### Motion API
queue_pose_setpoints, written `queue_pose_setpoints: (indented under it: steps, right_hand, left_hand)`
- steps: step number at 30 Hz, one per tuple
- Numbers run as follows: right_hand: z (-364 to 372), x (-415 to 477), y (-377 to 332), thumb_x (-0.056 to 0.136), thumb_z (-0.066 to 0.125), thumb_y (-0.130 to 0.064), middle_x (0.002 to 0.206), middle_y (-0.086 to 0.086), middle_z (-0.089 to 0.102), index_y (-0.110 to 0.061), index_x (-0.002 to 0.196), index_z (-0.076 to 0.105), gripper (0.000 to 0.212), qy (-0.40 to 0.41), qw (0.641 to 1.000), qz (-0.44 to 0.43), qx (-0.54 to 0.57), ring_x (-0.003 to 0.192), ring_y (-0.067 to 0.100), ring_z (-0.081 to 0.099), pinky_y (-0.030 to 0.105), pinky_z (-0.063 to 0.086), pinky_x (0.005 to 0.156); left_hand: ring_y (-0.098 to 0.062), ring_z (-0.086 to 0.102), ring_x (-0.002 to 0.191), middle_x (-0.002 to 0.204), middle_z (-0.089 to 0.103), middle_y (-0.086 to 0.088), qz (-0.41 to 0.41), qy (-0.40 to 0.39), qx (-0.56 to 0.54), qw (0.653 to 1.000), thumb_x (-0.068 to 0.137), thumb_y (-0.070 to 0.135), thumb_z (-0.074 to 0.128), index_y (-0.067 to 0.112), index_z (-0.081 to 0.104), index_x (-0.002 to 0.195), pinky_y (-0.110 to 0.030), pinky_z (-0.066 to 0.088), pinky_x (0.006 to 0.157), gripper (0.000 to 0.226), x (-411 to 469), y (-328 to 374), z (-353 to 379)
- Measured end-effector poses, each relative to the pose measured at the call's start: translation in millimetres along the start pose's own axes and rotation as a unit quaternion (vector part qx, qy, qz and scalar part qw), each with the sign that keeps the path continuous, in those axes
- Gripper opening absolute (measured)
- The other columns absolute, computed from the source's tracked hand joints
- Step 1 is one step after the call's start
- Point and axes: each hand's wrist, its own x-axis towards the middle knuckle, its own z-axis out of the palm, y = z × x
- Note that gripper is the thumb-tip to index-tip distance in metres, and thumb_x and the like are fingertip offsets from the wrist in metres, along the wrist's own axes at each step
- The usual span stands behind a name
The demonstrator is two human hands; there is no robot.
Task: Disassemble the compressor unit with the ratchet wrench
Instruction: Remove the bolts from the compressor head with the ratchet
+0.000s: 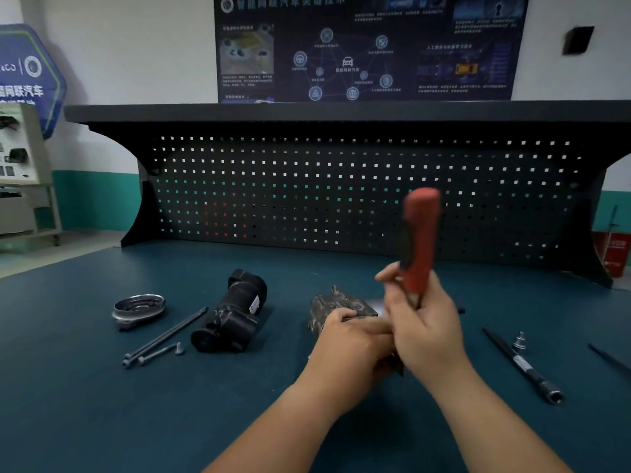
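Red handle (419, 240) in right hand (423, 331); left hand (348, 341) grips metal housing (336, 303).

A dark pegboard (341, 192) stands at the back of the blue tabletop (102, 404). Above it hangs a dark poster (368, 46). A red container (611, 250) stands at far right.

Dim, even indoor light; soft shadows; red handle (419, 240) motion-blurred; wide-angle bending at edges.
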Motion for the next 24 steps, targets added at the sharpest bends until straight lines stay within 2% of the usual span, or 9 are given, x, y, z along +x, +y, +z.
queue_pose_setpoints:
  steps: [3, 6, 9, 11, 12, 16, 20, 22, 24]
  right_hand:
    - [0, -4, -3, 0.086, 0.048, -0.011, 0.051, -0.018, 0.049, -0.038, 0.082, 0.058, 0.029, -0.052, 0.995, -0.053, -0.067, 0.045, 0.0, 0.044, 0.007, 0.035, 0.051]
    - [-5, 6, -1, 0.092, 0.048, -0.002, 0.044, -0.012, 0.037, -0.03, 0.079, 0.059, 0.033, 0.058, 0.99, 0.077, 0.1, 0.039, 0.0, 0.032, 0.014, 0.029, 0.039]
    - [-16, 16, 16, 0.097, 0.038, 0.001, 0.037, -0.012, 0.033, -0.019, 0.075, 0.051, 0.032, 0.25, 0.877, 0.278, 0.302, 0.03, 0.0, 0.027, 0.012, 0.021, 0.03]
    - [-20, 17, 25, 0.099, 0.034, -0.002, 0.033, -0.01, 0.031, -0.018, 0.073, 0.048, 0.034, 0.314, 0.785, 0.352, 0.401, 0.025, 0.0, 0.025, 0.012, 0.019, 0.028]
    - [-20, 16, 26, 0.099, 0.033, -0.002, 0.033, -0.01, 0.031, -0.018, 0.073, 0.047, 0.033, 0.317, 0.777, 0.363, 0.404, 0.025, 0.0, 0.025, 0.012, 0.02, 0.028]
    - [-12, 16, 13, 0.096, 0.039, 0.0, 0.042, -0.012, 0.035, -0.019, 0.081, 0.051, 0.028, 0.247, 0.886, 0.277, 0.277, 0.033, 0.001, 0.029, 0.014, 0.024, 0.032]
    - [-3, 3, -4, 0.093, 0.046, 0.004, 0.047, -0.013, 0.043, -0.026, 0.082, 0.055, 0.033, 0.019, 0.992, 0.071, 0.104, 0.042, 0.001, 0.038, 0.016, 0.035, 0.044]
    - [2, -3, -6, 0.089, 0.052, -0.002, 0.061, -0.02, 0.058, -0.032, 0.083, 0.056, 0.03, -0.081, 0.995, -0.029, -0.042, 0.054, -0.002, 0.052, 0.01, 0.041, 0.058]
    - [5, -4, -7, 0.086, 0.052, -0.004, 0.063, -0.023, 0.059, -0.033, 0.083, 0.056, 0.029, -0.098, 0.991, -0.052, -0.071, 0.056, -0.004, 0.054, 0.006, 0.04, 0.058]
  left_hand:
    - [-0.003, 0.06, 0.072, 0.073, 0.069, 0.014, 0.016, 0.001, 0.002, 1.0, 0.054, 0.012, 0.076, 0.025, 0.071, 0.064, -0.038, 0.05, 0.076, 0.017, 0, 1, -2]
    - [-0.003, 0.065, 0.08, 0.085, 0.071, 0.016, -0.006, -0.03, 0.008, 0.999, 0.062, 0.017, 0.068, 0.026, 0.073, 0.074, -0.033, 0.046, 0.079, 0.016, 0, 4, -2]
    - [-0.006, 0.067, 0.093, 0.098, 0.072, 0.013, -0.035, -0.034, 0.001, 0.999, 0.069, 0.017, 0.063, 0.021, 0.074, 0.092, -0.025, 0.034, 0.087, 0.026, 0, 4, -2]
    - [-0.007, 0.067, 0.093, 0.098, 0.072, 0.012, -0.046, -0.026, 0.001, 0.999, 0.069, 0.015, 0.064, 0.02, 0.074, 0.094, -0.026, 0.028, 0.085, 0.028, 1, 5, -3]
    - [-0.006, 0.067, 0.092, 0.096, 0.073, 0.013, -0.043, -0.023, 0.007, 0.999, 0.067, 0.016, 0.065, 0.02, 0.075, 0.091, -0.026, 0.028, 0.085, 0.027, 1, 5, -3]
    - [-0.003, 0.067, 0.087, 0.09, 0.072, 0.016, -0.03, -0.018, 0.012, 0.999, 0.062, 0.015, 0.068, 0.022, 0.075, 0.084, -0.025, 0.033, 0.084, 0.024, 0, 5, -1]
    - [-0.003, 0.063, 0.074, 0.078, 0.071, 0.014, -0.024, -0.014, 0.012, 1.0, 0.056, 0.016, 0.067, 0.024, 0.072, 0.069, -0.023, 0.041, 0.079, 0.016, 1, 4, 0]
    - [-0.011, 0.064, 0.081, 0.084, 0.072, 0.003, -0.059, 0.008, 0.012, 0.998, 0.069, 0.011, 0.06, 0.015, 0.074, 0.079, -0.019, 0.047, 0.077, 0.018, -1, 0, 2]
    - [-0.017, 0.065, 0.088, 0.093, 0.072, -0.005, -0.068, 0.012, -0.014, 0.998, 0.077, 0.013, 0.055, 0.009, 0.072, 0.09, -0.019, 0.048, 0.078, 0.022, 0, 0, 1]
